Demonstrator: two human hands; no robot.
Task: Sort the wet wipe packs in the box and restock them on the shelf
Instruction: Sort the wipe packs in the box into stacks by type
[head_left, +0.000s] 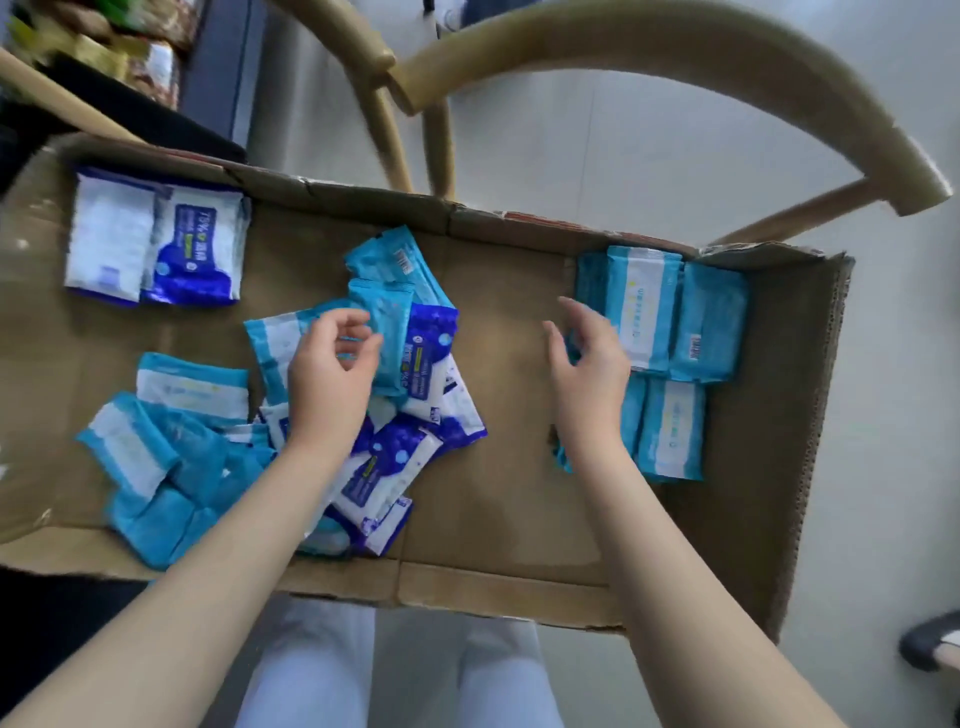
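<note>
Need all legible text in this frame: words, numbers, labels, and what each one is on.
"75%": on the dark blue and white pack in the far left corner of the box; the characters beside and below it are too blurred.
Barcodes on the middle light blue pack and the right light blue pack: digits too small to read.
Print on all other packs: blurred, unreadable.

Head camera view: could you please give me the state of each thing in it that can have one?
Brown cardboard box, open, flaps spread.
Dark blue and white wet wipe packs, two side by side, far left corner.
Light blue wet wipe packs, lined up at the right end.
Mixed pile of packs, unsorted, overlapping.
Left hand, fingers curled at a pile pack, grip unclear.
Right hand, open, fingers relaxed.
</note>
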